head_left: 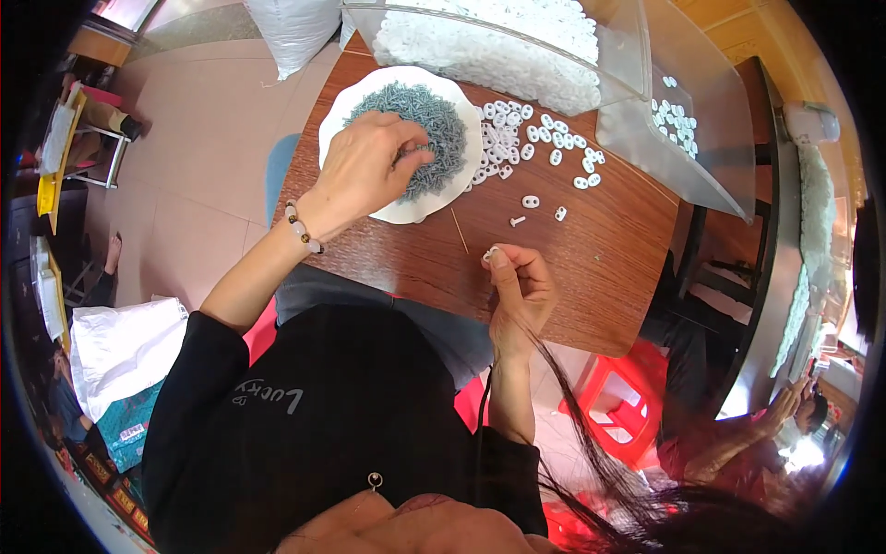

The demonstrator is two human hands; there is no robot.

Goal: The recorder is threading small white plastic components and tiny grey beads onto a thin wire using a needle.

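Observation:
My left hand point(374, 166) is over a white scalloped plate point(334, 111) heaped with small grey-blue screw-like pieces point(441, 120). Its fingers curl toward the thumb among these pieces; what sits between the fingertips is too small to make out. Near the table's front edge, my right hand point(521, 282) pinches a small white plastic piece point(489, 255) between thumb and forefinger. Just beyond it lie a pale short pin with a head point(517, 221) and two loose white two-hole pieces point(531, 201). A thin stick point(460, 231) rests between my hands.
Many white two-hole pieces point(503, 138) are spread right of the plate. A clear bin point(637, 55) full of white pieces stands at the back, beside a clear tray point(683, 171) holding several. A red stool point(628, 406) stands beyond the brown table's point(591, 305) near right corner.

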